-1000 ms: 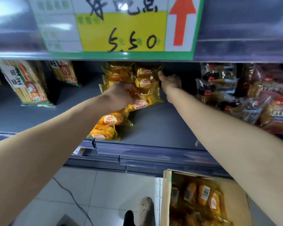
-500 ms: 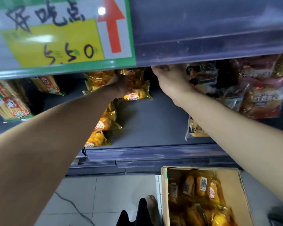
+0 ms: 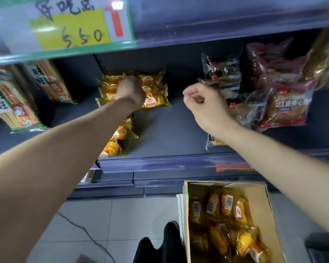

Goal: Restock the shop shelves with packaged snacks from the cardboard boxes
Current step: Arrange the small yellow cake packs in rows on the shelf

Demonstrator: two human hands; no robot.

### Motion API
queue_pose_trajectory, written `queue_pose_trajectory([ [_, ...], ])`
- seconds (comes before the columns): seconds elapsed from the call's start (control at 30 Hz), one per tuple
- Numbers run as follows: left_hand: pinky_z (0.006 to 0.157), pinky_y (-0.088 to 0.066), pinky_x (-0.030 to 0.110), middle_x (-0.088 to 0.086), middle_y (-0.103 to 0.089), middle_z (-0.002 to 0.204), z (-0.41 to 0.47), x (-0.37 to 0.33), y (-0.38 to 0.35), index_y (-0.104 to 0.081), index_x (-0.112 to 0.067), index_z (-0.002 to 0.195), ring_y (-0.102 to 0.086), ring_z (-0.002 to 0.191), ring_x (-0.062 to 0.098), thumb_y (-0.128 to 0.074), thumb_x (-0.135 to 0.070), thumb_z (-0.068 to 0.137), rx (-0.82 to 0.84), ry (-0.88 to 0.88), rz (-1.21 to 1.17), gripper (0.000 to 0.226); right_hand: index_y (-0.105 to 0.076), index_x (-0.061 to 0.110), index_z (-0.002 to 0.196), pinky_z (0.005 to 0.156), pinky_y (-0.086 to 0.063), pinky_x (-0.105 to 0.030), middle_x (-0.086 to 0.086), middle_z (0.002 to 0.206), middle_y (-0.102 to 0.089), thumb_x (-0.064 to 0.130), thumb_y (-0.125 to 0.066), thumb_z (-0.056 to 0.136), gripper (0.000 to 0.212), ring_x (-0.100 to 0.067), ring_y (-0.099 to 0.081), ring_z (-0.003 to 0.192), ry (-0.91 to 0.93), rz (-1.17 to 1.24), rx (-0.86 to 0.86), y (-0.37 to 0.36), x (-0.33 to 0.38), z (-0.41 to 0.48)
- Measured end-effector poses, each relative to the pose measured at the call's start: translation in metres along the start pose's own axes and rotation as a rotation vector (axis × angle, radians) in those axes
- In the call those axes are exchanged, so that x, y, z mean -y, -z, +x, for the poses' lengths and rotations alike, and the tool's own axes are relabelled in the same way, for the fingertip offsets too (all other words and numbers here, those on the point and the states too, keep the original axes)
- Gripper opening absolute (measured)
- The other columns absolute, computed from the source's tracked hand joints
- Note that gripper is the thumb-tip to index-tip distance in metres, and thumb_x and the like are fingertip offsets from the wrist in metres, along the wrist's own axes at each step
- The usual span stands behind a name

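Left hand [image 3: 130, 90] lies against the stacked yellow snack packs [image 3: 154, 100]; its fingers are hidden, so I can't tell if it clasps them. Right hand [image 3: 207, 107] is curled and empty, right of the stack. The cardboard box [image 3: 262, 205] sits well below it.

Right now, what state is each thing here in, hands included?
left hand: on the yellow packet stack, grip hidden
right hand: fingers curled, holding nothing
yellow packet stack: piled at the back of the shelf
cardboard box: open, partly filled with packets
red bean bread bags: stacked at the right
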State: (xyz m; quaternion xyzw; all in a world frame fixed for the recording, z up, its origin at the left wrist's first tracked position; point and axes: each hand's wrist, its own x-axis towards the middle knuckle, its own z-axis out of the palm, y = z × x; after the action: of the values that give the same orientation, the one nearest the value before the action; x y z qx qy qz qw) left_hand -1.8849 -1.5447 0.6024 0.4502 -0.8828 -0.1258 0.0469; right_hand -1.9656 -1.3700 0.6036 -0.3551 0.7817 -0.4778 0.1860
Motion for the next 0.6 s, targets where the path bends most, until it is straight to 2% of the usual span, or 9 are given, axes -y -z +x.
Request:
queue_pose_trajectory([
  [0.03,0.094,-0.043,0.034,0.018,-0.051,0.130,-0.004,-0.003,-0.001,-0.057,-0.004,0.122,-0.051,0.118,0.032,-0.049,-0.001,0.089,0.007,0.009,-0.046,0.034,-0.060,0.022,0.095,0.066,-0.041,-0.016,0.015,0.080,-0.056,0.015,-0.054,0.093,0.009,0.000,-0.051,0.072,-0.001,0.007,0.033,0.005,-0.005,-0.012],
  [0.13,0.079,-0.044,0.024,0.013,-0.064,0.114,-0.048,-0.032,-0.005,-0.064,-0.008,0.109,-0.059,0.104,0.027,-0.052,-0.003,0.086,0.062,-0.148,-0.197,0.026,-0.061,0.023,0.094,0.071,-0.044,-0.021,0.011,0.082,-0.060,0.011,-0.055,0.092,0.013,-0.007,-0.056,0.075,-0.023,-0.060,0.131,0.025,-0.034,-0.052],
  [0.23,0.071,-0.044,0.020,0.009,-0.068,0.097,-0.100,-0.062,-0.030,-0.068,-0.007,0.097,-0.058,0.083,0.019,-0.056,-0.003,0.084,0.249,-0.299,-0.345,0.018,-0.062,0.024,0.085,0.074,-0.045,-0.023,0.006,0.088,-0.065,0.010,-0.059,0.089,0.015,-0.012,-0.060,0.084,-0.153,-0.181,0.288,0.045,-0.078,-0.092],
  [0.3,0.060,-0.038,0.007,0.003,-0.065,0.093,-0.137,-0.080,-0.056,-0.069,-0.007,0.098,-0.053,0.080,0.012,-0.056,-0.004,0.085,0.417,-0.372,-0.334,0.018,-0.062,0.029,0.078,0.080,-0.049,-0.028,0.004,0.092,-0.066,0.013,-0.061,0.088,0.019,-0.015,-0.062,0.090,-0.250,-0.261,0.394,0.054,-0.113,-0.116],
  [0.33,0.058,-0.036,0.005,0.001,-0.064,0.094,-0.152,-0.087,-0.074,-0.069,-0.007,0.099,-0.053,0.081,0.011,-0.057,-0.006,0.085,0.498,-0.395,-0.325,0.018,-0.064,0.027,0.080,0.084,-0.050,-0.032,0.003,0.095,-0.066,0.013,-0.060,0.087,0.016,-0.017,-0.062,0.094,-0.290,-0.322,0.443,0.057,-0.130,-0.126],
  [0.43,0.067,-0.038,0.015,0.002,-0.063,0.097,-0.191,-0.098,-0.132,-0.067,-0.007,0.099,-0.058,0.091,0.016,-0.056,-0.007,0.086,0.720,-0.390,-0.249,0.017,-0.068,0.011,0.097,0.090,-0.049,-0.037,-0.006,0.103,-0.066,0.009,-0.056,0.088,0.014,-0.023,-0.061,0.099,-0.384,-0.465,0.524,0.060,-0.179,-0.156],
  [0.47,0.068,-0.038,0.015,0.000,-0.059,0.094,-0.201,-0.098,-0.152,-0.065,-0.009,0.095,-0.056,0.089,0.014,-0.055,-0.008,0.087,0.792,-0.372,-0.223,0.013,-0.068,0.007,0.099,0.089,-0.049,-0.036,-0.010,0.104,-0.066,0.009,-0.055,0.089,0.016,-0.026,-0.062,0.100,-0.414,-0.479,0.539,0.060,-0.194,-0.164],
  [0.53,0.064,-0.037,0.011,-0.003,-0.051,0.089,-0.220,-0.095,-0.186,-0.057,-0.018,0.080,-0.050,0.082,0.007,-0.051,-0.009,0.092,0.907,-0.339,-0.179,0.016,-0.066,0.007,0.104,0.087,-0.048,-0.033,-0.012,0.109,-0.065,0.010,-0.056,0.089,0.018,-0.028,-0.061,0.103,-0.471,-0.508,0.574,0.058,-0.221,-0.179],
  [0.6,0.068,-0.039,0.014,-0.002,-0.050,0.095,-0.237,-0.088,-0.216,-0.050,-0.025,0.079,-0.048,0.089,0.010,-0.052,-0.012,0.092,0.925,-0.261,-0.146,0.019,-0.062,0.011,0.114,0.085,-0.048,-0.030,-0.010,0.117,-0.062,0.012,-0.058,0.089,0.025,-0.025,-0.059,0.105,-0.505,-0.562,0.671,0.054,-0.245,-0.194],
])
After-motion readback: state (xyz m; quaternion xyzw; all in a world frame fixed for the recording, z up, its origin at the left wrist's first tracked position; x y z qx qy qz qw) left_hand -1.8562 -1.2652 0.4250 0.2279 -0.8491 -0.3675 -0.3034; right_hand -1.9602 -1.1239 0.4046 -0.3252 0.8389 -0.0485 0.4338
